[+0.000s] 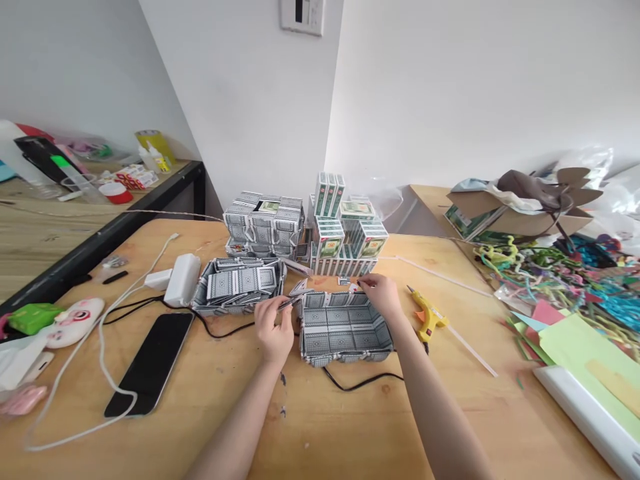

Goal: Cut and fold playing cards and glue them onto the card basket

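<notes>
An open tray made of patterned playing cards (345, 330) sits on the wooden table in front of me. My left hand (273, 328) is at the tray's left rim, fingers pinched on a few loose cards (299, 292). Over the tray's far right corner, my right hand (380, 291) has its fingers curled on the rim, pinching a small card piece. A second card tray (240, 285), filled with loose cards, lies just to the left.
Stacked card boxes (345, 233) and card blocks (264, 223) stand behind. A yellow glue gun (426, 317) lies right of the tray, its black cord running under it. A phone (151, 363), white charger (183, 279) and cables lie left. Coloured paper and pipe cleaners (565, 280) crowd the right.
</notes>
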Demonstrator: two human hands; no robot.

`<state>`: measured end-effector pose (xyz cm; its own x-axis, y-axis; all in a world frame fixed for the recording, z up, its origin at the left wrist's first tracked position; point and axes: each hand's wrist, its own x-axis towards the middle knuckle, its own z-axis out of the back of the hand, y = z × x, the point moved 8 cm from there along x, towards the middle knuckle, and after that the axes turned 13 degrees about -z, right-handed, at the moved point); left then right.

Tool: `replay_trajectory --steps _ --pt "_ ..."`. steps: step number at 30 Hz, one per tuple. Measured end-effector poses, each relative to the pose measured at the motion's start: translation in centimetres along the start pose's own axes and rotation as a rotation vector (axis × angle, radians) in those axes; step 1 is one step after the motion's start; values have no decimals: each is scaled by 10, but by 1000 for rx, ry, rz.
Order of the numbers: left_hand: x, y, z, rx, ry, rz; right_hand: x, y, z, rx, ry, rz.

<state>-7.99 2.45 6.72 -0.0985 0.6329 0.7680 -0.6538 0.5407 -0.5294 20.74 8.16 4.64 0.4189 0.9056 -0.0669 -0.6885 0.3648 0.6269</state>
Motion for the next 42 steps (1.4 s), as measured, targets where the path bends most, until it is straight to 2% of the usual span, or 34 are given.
replay_trajectory --steps 5,16,32,39,42 --pt "0 0 -3 -16 -22 -21 -1 -2 1 56 -27 -28" --pt "-1 -3 -2 -17 -1 -10 4 -8 -6 172 61 -41" --pt "3 -13 3 -63 -36 -141 8 -3 -10 215 152 -7" --pt "26 -29 8 -61 31 -147 -6 -14 1 392 232 -63" --pt "50 -36 -9 -7 181 -164 -10 -21 4 475 264 -102"
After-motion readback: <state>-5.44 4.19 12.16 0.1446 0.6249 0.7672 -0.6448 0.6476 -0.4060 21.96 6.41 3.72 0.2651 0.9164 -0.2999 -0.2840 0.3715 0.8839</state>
